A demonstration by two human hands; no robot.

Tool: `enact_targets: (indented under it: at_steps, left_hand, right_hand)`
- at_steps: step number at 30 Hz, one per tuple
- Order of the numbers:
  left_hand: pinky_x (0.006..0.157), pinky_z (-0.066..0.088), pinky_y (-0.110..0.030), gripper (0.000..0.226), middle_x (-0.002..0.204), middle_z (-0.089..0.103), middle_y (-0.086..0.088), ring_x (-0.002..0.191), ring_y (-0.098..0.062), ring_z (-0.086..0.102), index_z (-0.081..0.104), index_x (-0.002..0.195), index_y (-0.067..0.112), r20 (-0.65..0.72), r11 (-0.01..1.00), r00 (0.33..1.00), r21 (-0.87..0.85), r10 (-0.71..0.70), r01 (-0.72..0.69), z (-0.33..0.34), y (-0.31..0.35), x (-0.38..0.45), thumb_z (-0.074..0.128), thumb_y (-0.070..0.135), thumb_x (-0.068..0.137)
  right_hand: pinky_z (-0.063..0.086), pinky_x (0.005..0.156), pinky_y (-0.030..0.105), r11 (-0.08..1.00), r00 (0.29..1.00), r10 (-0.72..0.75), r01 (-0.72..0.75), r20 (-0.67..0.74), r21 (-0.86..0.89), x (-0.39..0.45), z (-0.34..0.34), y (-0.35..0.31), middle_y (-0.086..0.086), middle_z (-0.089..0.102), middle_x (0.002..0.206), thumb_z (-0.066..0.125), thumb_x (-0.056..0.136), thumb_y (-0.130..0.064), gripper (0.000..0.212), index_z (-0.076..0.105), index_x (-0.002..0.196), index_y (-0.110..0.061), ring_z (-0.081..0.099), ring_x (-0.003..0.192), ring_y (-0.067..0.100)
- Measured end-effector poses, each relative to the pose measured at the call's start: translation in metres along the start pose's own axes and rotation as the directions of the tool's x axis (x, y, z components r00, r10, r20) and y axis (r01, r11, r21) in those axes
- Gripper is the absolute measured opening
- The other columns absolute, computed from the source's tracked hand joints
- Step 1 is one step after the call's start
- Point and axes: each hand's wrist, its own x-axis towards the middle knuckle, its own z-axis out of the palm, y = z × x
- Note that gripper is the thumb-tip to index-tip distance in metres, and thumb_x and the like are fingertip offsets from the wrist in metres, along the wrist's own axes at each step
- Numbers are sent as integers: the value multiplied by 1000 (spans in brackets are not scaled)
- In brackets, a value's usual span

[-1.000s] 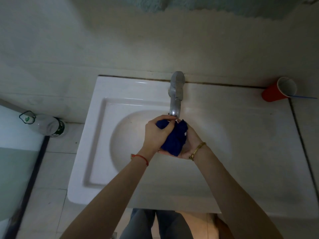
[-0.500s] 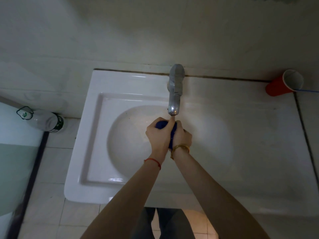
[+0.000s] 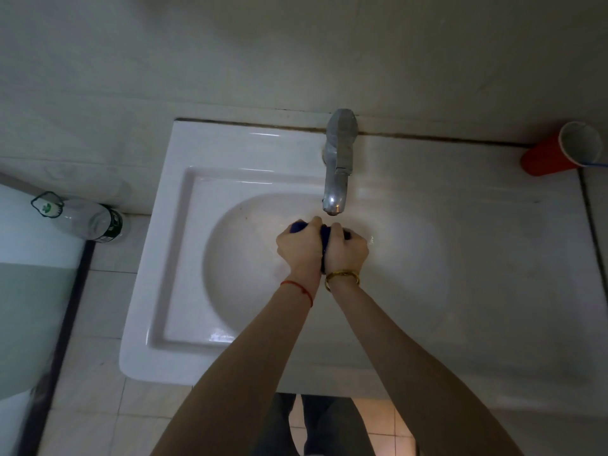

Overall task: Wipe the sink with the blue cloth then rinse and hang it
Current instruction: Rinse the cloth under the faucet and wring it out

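**Cloth now wrung over the basin**

Where a second ago it lay open in the palms, the dark blue cloth (image 3: 325, 236) is now bunched between left hand (image 3: 297, 246) and right hand (image 3: 347, 250), both gripping it tight, so rinsing looks nearly done; the chrome metal tap (image 3: 337, 179) stands at twelve o'clock over the white ceramic sink (image 3: 164, 258).

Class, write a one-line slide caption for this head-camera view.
Both hands, left and right, squeeze the blue cloth under the tap.

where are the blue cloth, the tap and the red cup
blue cloth (image 3: 325, 236): head view, strip showing between the hands
tap (image 3: 335, 195): head view, spout near its tip
red cup (image 3: 546, 159): head view, red side wall
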Motion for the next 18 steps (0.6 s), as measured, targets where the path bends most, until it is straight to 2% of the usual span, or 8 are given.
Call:
enact_targets:
  at_steps: [4, 6, 8, 9, 11, 12, 15, 18]
  left_hand:
    - [56, 41, -28, 43, 46, 41, 0, 54, -19, 41, 40, 44, 16, 1, 997, 997, -13, -82, 82, 1, -4, 5, 68, 4, 74]
    - [56, 42, -26, 42, 48, 43, 0, 54, -16, 43, 42, 47, 16, 35, 997, 997, 1, -74, 74, -1, -8, 8, 68, 6, 78]
    - [60, 50, -26, 31, 60, 58, -2, 63, -15, 56, 56, 56, 16, 97, 999, 995, 10, -32, 31, -3, -9, 10, 72, 11, 82]
    - [64, 54, -28, 24, 68, 65, -2, 71, -15, 62, 63, 63, 16, 136, 1000, 991, 7, -7, 6, -5, -8, 10, 75, 15, 83]
    - [74, 59, -33, 11, 81, 72, -1, 85, -16, 68, 71, 74, 19, 205, 999, 978, -30, 47, -42, -6, -10, 10, 78, 17, 82]
    - [78, 60, -34, 8, 86, 74, -1, 89, -17, 69, 73, 79, 20, 228, 997, 971, -52, 73, -62, -6, -11, 9, 79, 15, 82]
    - [84, 61, -35, 9, 91, 76, 0, 93, -16, 70, 76, 86, 20, 250, 990, 958, -67, 139, -126, -6, -15, 6, 80, 12, 81]
    - [81, 61, -30, 13, 90, 75, -1, 90, -15, 71, 75, 88, 16, 233, 978, 950, -49, 208, -202, -4, -18, -2, 83, 15, 77]
  right_hand:
    - [28, 50, 24, 998, 999, -37, 38, 22, -40, 5, 0, 8, 1, 36, 43, 52, 86, -9, 45, 38, 44, -13, 33, 45, 14]
    - [34, 54, 27, 997, 997, 35, -30, 69, -65, 7, -2, 9, 2, 42, 48, 52, 89, -17, 43, 42, 47, -12, 39, 50, 17]
    - [49, 60, 31, 979, 967, 201, -195, 158, -56, 12, -3, 11, 5, 59, 61, 57, 87, -33, 35, 56, 60, -11, 55, 60, 20]
    - [56, 67, 37, 949, 924, 311, -313, 222, -28, 14, -4, 10, 7, 67, 73, 63, 82, -44, 34, 63, 72, -12, 63, 70, 22]
    - [59, 76, 48, 867, 831, 455, -495, 321, 52, 21, -5, 14, 11, 73, 94, 76, 60, -61, 60, 68, 93, -12, 69, 87, 29]
    - [59, 77, 47, 840, 807, 481, -536, 344, 83, 25, -5, 18, 12, 73, 98, 79, 53, -63, 70, 68, 99, -11, 69, 90, 31]
    - [57, 67, 37, 832, 809, 484, -543, 333, 110, 24, -6, 14, 11, 73, 97, 76, 61, -58, 64, 68, 103, -10, 69, 89, 29]
    - [59, 70, 41, 894, 882, 430, -446, 195, 47, 21, -5, 11, 9, 71, 87, 65, 79, -54, 40, 68, 85, -15, 68, 79, 27]
